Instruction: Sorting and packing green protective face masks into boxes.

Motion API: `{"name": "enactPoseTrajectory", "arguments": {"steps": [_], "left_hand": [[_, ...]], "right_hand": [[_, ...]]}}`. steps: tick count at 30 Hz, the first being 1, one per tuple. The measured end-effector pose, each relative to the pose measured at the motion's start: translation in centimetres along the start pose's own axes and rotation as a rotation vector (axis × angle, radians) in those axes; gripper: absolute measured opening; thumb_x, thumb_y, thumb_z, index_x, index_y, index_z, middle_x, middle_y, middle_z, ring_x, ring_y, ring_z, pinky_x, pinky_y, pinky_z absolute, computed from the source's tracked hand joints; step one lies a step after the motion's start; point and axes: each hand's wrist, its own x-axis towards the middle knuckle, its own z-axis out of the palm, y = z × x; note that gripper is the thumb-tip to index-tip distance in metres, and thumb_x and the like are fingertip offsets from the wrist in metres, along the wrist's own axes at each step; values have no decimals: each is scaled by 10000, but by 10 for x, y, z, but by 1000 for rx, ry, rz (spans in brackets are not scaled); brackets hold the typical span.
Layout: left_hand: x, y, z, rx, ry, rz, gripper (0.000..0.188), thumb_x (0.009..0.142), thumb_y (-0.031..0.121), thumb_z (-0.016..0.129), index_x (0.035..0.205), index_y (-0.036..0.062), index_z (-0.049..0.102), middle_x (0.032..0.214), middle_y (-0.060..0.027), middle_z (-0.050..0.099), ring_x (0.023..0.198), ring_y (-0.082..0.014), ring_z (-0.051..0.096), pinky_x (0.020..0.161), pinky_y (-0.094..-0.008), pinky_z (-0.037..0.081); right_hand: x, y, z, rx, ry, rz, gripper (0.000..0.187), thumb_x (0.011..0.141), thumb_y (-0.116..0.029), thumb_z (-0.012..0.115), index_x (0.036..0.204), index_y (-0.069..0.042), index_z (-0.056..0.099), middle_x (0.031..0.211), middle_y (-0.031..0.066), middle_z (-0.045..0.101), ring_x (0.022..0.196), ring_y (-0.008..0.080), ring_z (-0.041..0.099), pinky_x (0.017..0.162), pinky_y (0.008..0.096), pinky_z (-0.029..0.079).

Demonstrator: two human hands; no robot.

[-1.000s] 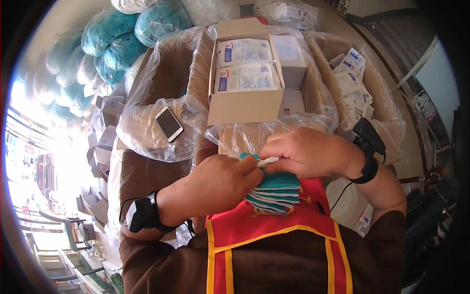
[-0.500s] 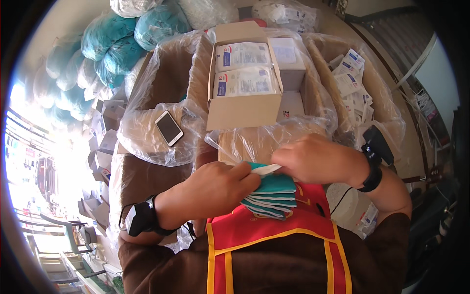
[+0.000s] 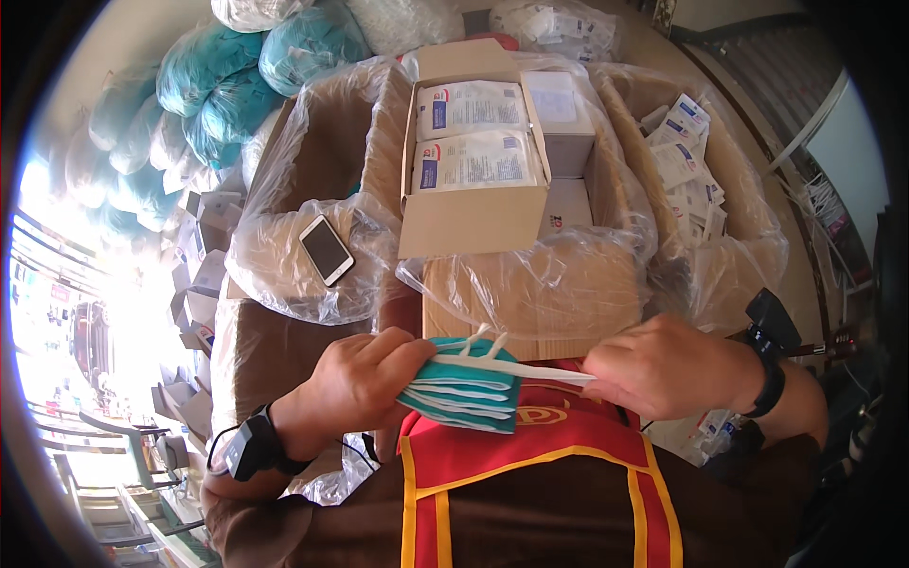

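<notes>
Teal masks point(image 3: 461, 393), a small folded stack, sit low in the centre of the view, just above the red vest point(image 3: 540, 464). Left hand point(image 3: 365, 388) has its grip closed on the stack's left end, thumb on top. Right hand point(image 3: 677, 367) pinches a white strap point(image 3: 530, 371), grip closed, the strap drawn taut from the stack to its fingertips. Black bands on both wrists. Beyond the hands: plastic-lined cartons, one holding an open box point(image 3: 473, 156) of flat white packets; a phone point(image 3: 327, 250) lies on the plastic to the left. Bagged teal goods point(image 3: 227, 95) are piled at upper left.
</notes>
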Motion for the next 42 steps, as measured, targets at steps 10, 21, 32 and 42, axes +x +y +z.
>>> {"name": "enactPoseTrajectory", "arguments": {"steps": [10,21,32,42], "left_hand": [[-19,-29,6,37,124,-61,335,653,196,750,909,39,601,738,-73,567,578,-247,616,516,-333,508],[-21,-46,11,40,119,-63,310,656,182,741,898,48,602,744,-71,571,571,-242,619,497,-333,500],[-27,-52,19,43,105,-74,348,646,176,726,940,46,594,768,-72,563,594,-244,618,506,-336,500],[-69,-101,20,232,148,-522,247,667,93,702,867,50,563,787,-133,594,690,-345,636,587,-410,519]], "right_hand": [[-37,-7,-16,-12,-2,43,245,851,-193,683,752,-70,496,629,59,513,556,254,584,479,347,460],[-54,-15,-35,-113,-25,136,227,805,-189,714,740,-94,518,631,33,507,575,205,588,479,328,461],[-64,-11,-37,-199,-21,131,215,801,-185,711,743,-98,523,631,38,498,564,210,584,481,330,464],[-118,-11,-67,-230,150,454,95,847,-102,621,789,-52,565,665,79,554,574,209,587,514,321,455]]}}
